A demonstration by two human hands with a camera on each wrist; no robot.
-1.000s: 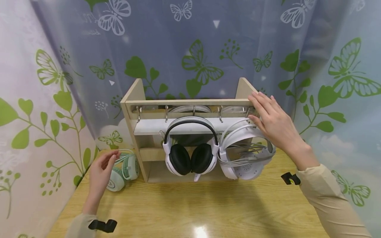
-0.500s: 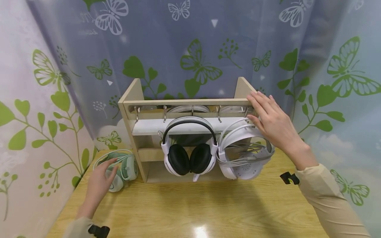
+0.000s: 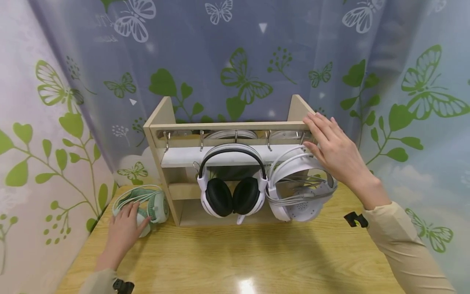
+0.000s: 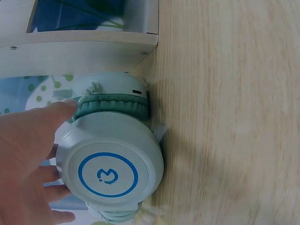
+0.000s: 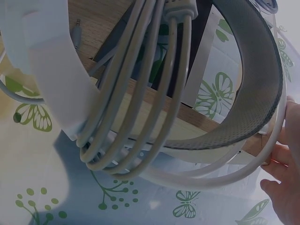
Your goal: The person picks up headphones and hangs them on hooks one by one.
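Mint-green headphones (image 3: 160,207) with a coiled cable lie on the table left of the wooden rack (image 3: 169,171). My left hand (image 3: 124,229) is over them, its fingers loosely extended. In the left wrist view, the thumb is by the ear cushion (image 4: 112,107) and the other fingers are beside the round ear cup (image 4: 110,164); firm contact is hard to tell. My right hand (image 3: 332,147) rests with straight fingers on the rack's top right corner. Below it hang white headphones (image 3: 280,213) with a bundled grey cable (image 5: 126,93).
White headphones with black ear cushions (image 3: 219,197) hang at the middle of the rack. A row of metal hooks (image 3: 201,141) runs under its top edge. Bare wooden table (image 3: 220,257) lies in front. Patterned curtains (image 3: 198,49) stand behind and at both sides.
My left hand has released the mint-green headphones' cable, drawn back, then lowered over an ear cup. The right hand stays on the rack's corner.
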